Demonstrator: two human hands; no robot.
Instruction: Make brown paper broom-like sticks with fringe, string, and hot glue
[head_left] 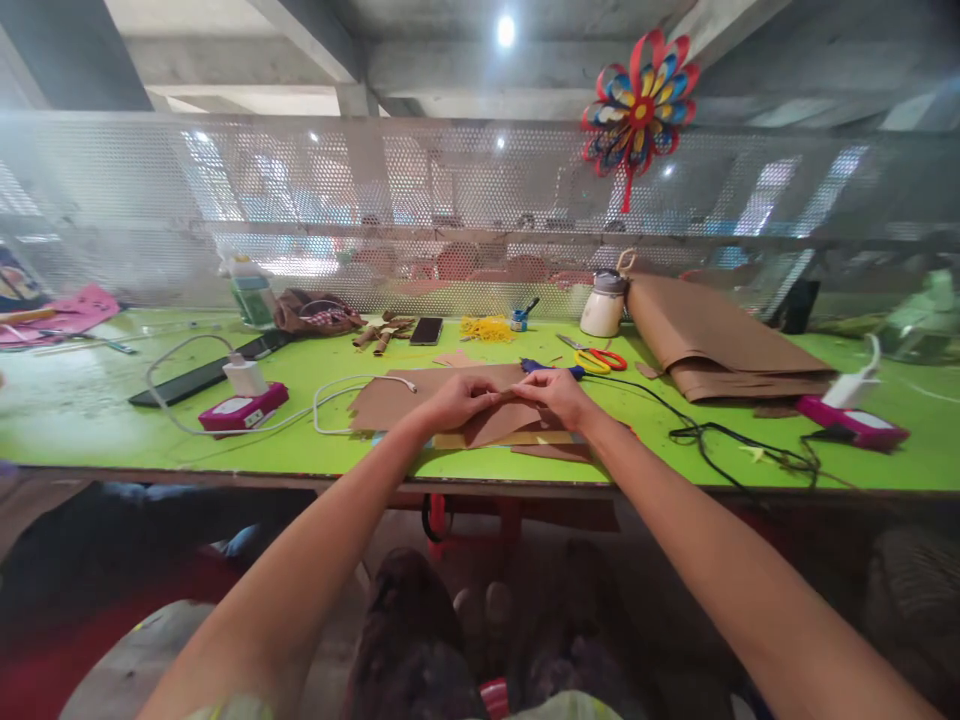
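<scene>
Both my hands meet over the front middle of a green table [315, 450]. My left hand [459, 399] and my right hand [556, 393] are closed in a pinch on the same small piece of brown paper [501, 421], fingertips nearly touching. That piece lies over a larger brown paper sheet [390, 400] and a wooden ruler [517, 439] along the table's front edge.
Yellow-and-red scissors [600, 358] and a blue tool [551, 368] lie behind my hands. A stack of brown paper [720, 345] and a white jar [604, 303] stand right. Pink power strips [241, 408] [855, 420], cables, phones [426, 330] and a mesh screen [450, 200] surround the area.
</scene>
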